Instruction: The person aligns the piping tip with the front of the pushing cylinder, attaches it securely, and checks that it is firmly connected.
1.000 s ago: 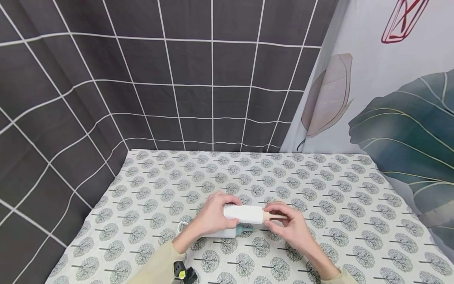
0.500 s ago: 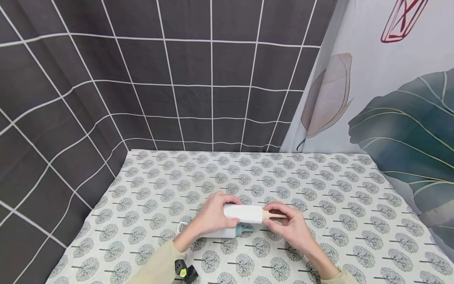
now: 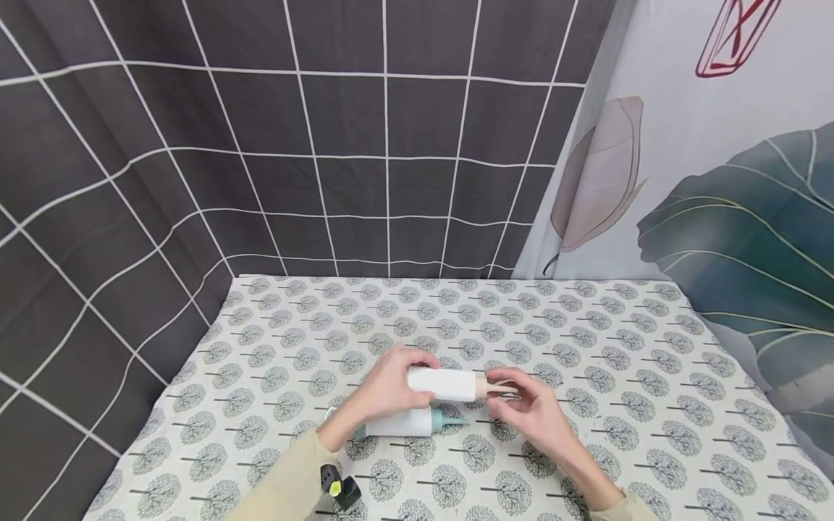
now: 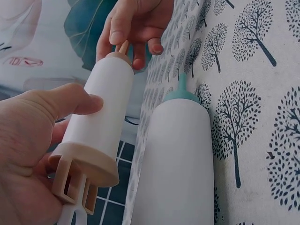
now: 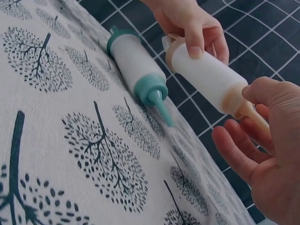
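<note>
My left hand (image 3: 396,383) grips a white tube (image 3: 446,383) with beige end caps and a thin beige nozzle, like an icing syringe. In the left wrist view its rear beige cap (image 4: 86,161) has a slotted handle with a pale plunger piece. My right hand (image 3: 531,407) is at the front end. In the right wrist view the thumb lies on the beige front cap (image 5: 233,99), with fingers curved loosely behind the nozzle (image 5: 255,117). A second white tube (image 3: 399,423) with teal caps and a teal nozzle (image 5: 163,111) lies on the cloth beside the left hand.
A white cloth (image 3: 417,318) printed with dark trees covers the table. Behind it hangs a dark curtain (image 3: 352,181) with white grid lines. A pale curtain (image 3: 691,159) with large leaves stands on the right. A small black device (image 3: 340,486) sits at the left sleeve.
The beige-capped tube has shifted slightly left and away from me, and more of its front cap shows between my hands. More of the teal-capped tube is visible.
</note>
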A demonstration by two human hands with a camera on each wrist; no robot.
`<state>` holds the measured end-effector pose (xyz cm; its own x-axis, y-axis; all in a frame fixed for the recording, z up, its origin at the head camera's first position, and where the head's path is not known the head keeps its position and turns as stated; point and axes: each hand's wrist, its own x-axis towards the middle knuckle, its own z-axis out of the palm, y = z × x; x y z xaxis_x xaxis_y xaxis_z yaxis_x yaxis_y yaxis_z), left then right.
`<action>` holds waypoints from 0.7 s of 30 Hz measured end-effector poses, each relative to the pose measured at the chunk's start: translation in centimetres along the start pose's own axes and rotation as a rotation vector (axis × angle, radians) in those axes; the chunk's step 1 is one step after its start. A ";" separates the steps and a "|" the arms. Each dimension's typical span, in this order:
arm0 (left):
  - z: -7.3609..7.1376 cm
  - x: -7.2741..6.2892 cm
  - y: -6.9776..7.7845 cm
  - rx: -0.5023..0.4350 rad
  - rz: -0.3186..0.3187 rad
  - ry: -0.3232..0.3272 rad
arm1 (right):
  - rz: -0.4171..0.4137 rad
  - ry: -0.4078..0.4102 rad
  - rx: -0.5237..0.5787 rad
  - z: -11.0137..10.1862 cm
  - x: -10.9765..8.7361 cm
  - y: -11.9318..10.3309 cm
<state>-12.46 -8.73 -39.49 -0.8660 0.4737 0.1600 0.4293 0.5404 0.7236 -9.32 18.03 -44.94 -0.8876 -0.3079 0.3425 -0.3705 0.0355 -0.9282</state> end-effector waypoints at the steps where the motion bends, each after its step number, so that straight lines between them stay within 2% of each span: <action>1: 0.0 0.0 -0.1 0.003 -0.003 0.006 | -0.003 -0.005 0.004 -0.1 0.0 0.1; 6: 0.0 0.1 -0.4 0.007 0.011 0.020 | 0.035 0.020 0.009 -0.2 0.0 0.3; 10: 0.0 0.3 -0.8 -0.003 0.023 0.019 | 0.069 0.119 0.007 -0.4 -0.1 0.1; 14: 0.0 0.5 -1.1 0.001 0.032 0.025 | 0.043 0.220 0.018 -0.6 -0.1 0.0; 21: 0.1 0.7 -1.6 0.019 0.008 0.001 | 0.008 0.322 -0.018 -0.6 -0.1 -0.3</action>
<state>-13.74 -9.20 -40.62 -0.8628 0.4774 0.1664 0.4410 0.5496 0.7096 -9.32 18.61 -44.62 -0.9303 0.0094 0.3667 -0.3657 0.0538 -0.9292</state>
